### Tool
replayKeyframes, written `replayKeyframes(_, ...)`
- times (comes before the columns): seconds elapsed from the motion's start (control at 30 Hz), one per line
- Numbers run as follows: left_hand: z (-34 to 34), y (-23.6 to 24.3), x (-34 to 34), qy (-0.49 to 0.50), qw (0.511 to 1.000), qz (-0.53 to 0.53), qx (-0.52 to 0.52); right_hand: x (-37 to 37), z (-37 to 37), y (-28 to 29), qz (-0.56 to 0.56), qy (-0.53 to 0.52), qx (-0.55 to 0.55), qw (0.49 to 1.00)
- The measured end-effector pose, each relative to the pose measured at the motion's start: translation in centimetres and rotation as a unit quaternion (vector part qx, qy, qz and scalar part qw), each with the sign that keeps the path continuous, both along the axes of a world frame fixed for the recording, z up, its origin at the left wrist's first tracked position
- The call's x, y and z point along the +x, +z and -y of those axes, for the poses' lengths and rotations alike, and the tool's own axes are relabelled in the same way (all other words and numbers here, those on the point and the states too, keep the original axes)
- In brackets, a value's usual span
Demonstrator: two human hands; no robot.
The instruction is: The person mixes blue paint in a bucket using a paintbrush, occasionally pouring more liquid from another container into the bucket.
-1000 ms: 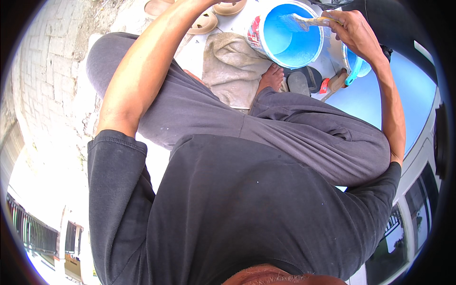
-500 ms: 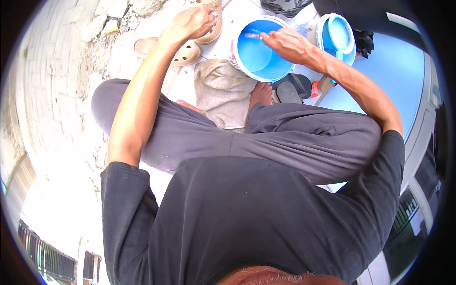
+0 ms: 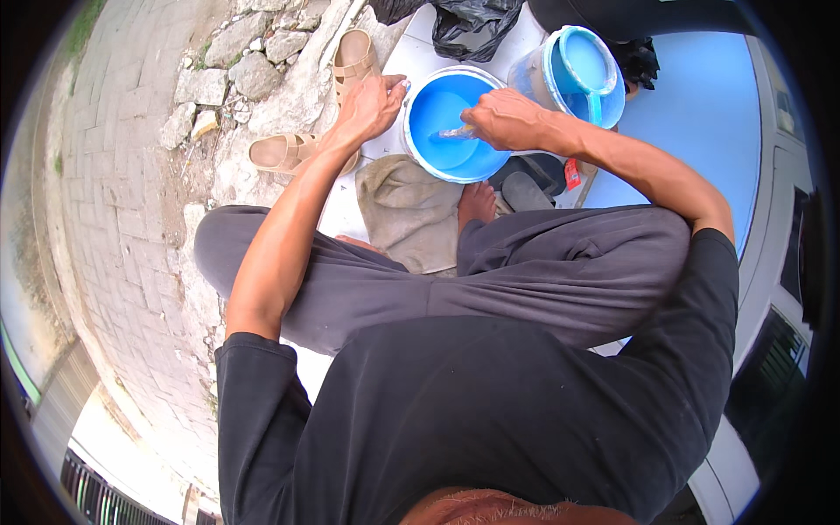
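Note:
A white bucket (image 3: pixel 411 149) of bright blue paint (image 3: pixel 442 114) stands in front of me. Over its right side, my right hand (image 3: pixel 507 121) is closed around a paint-smeared stick (image 3: pixel 453 134) whose lower end dips into the paint; the submerged end is hidden. My left hand (image 3: pixel 374 107) is at the bucket's left rim, fingers curled, with a small whitish-blue bit at the fingertips that I cannot make out. A second bucket (image 3: pixel 547 79) stands to the right, with a blue dipper (image 3: pixel 584 59) resting across its top.
A crumpled beige cloth (image 3: pixel 407 206) lies between my feet. Dark sandals (image 3: pixel 528 188) and a small red packet (image 3: pixel 572 173) are right of it. Tan sandals (image 3: pixel 284 153) lie left. Black plastic bags (image 3: pixel 477 26) sit beyond the bucket, and broken stones (image 3: pixel 254 74) edge the brick paving (image 3: pixel 122 166).
The view has shifted, showing more ground beyond the buckets. My left hand has come nearer to the bucket, up to its rim. The stick in my right hand now reaches down into the paint.

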State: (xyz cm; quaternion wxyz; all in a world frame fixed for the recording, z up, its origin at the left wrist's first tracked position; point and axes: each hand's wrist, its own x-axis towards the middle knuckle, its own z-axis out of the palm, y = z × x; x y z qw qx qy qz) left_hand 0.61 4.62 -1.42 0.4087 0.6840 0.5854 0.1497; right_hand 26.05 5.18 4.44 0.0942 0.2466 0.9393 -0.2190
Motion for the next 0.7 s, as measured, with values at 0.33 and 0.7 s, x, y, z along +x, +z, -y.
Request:
replayKeyframes(0.33,-0.8,-0.2,2.1,0.015,0.999,0.018,0.042,1.0,0.5,-1.5,0.005,-0.036,0.124,0.992)
replayKeyframes(0.7,0.3,-0.3,2.6,0.050,0.988,0.091,0.113,3.0,-4.0,4.1,0.104,-0.206,0.059,0.971)
